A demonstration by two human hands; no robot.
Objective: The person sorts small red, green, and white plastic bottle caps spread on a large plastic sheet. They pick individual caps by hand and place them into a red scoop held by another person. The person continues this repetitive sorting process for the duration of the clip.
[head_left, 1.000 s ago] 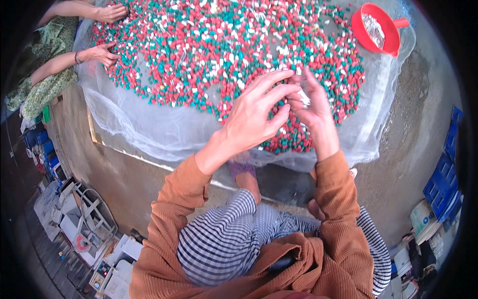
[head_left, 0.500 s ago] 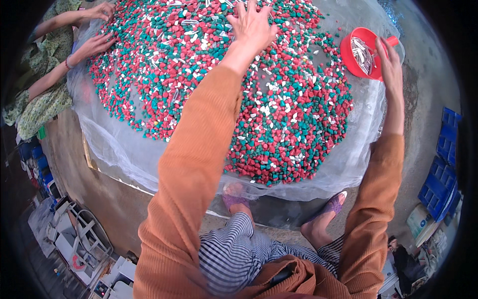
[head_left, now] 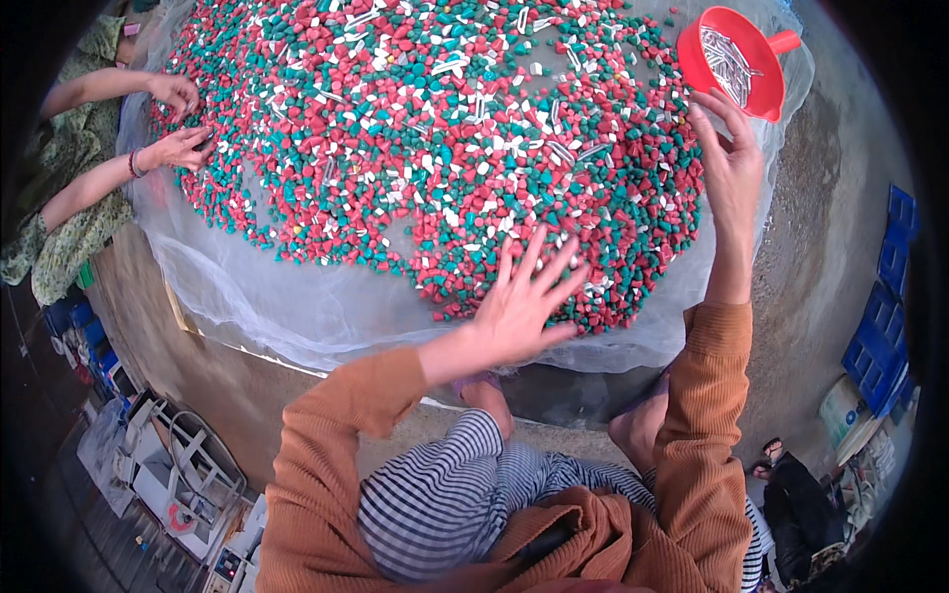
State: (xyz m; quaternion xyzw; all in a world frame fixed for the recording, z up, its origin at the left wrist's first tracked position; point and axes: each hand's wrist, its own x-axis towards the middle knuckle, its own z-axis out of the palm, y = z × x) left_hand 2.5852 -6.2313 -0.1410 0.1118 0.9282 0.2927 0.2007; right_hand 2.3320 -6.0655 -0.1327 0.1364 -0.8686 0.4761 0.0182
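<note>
Red/teal/white: small stone-like pellets point(head_left: 435, 148) heaped across translucent mesh sheet point(head_left: 297, 306), thinning toward its near edge.
Metal bits: short silver pieces mixed into pellets, more collected inside red scoop point(head_left: 732, 59).
Scoop position: far right corner of sheet, on its rim, handle pointing right.
Left hand point(head_left: 519, 306): flat on pellets at near edge of heap, fingers spread wide, nothing gripped.
Right hand point(head_left: 730, 163): raised just below scoop, palm open, fingers extended and loosely together, fingertips near scoop rim; contact unclear.
Sleeves: orange ribbed, both arms.
Other person: two hands point(head_left: 178, 119) on pellets at far left edge of sheet, green patterned sleeves.
Surroundings: blue crates point(head_left: 885, 316) on ground at right.
</note>
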